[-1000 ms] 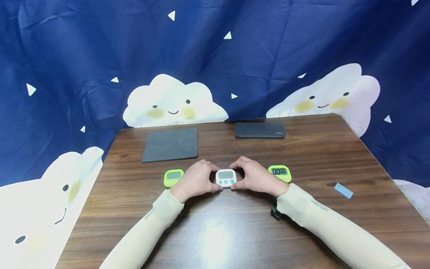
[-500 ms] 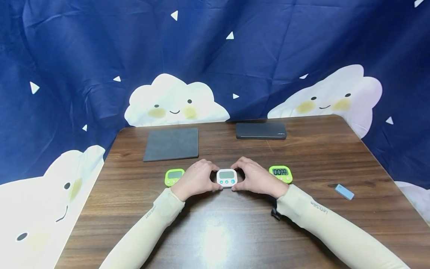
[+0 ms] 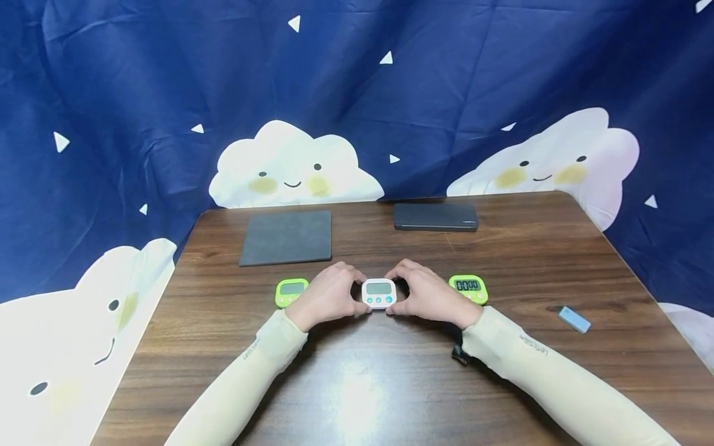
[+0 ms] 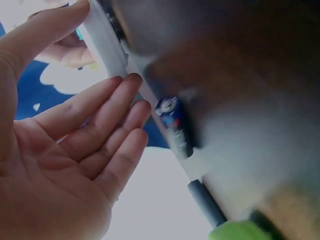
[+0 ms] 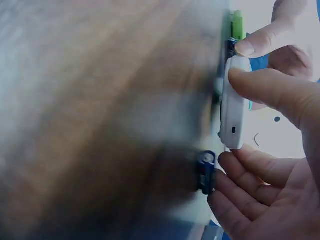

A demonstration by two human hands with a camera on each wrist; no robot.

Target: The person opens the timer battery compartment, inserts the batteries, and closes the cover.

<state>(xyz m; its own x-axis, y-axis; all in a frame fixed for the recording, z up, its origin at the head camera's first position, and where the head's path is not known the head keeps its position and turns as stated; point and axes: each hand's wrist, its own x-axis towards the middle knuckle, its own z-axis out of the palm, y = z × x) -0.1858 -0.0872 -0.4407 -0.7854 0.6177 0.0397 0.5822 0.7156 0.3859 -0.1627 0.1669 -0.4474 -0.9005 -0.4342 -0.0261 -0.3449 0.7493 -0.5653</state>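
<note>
White square plastic timer [image 3: 379,293] with 3 blue buttons sits mid-table on the dark wood-grain table [image 3: 502,260]; blue cloud-print curtain behind. I count 3 timers: 1 white, 2 green. Left hand [image 3: 326,296] and right hand [image 3: 426,295] pinch its sides. Nothing has shifted since 1 second ago.

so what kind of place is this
Probably a staged tabletop recording setup, not a lived-in room: a wooden table against a hung cloud-print backdrop, with three small timers laid in a row, the white timer between both hands.
</note>
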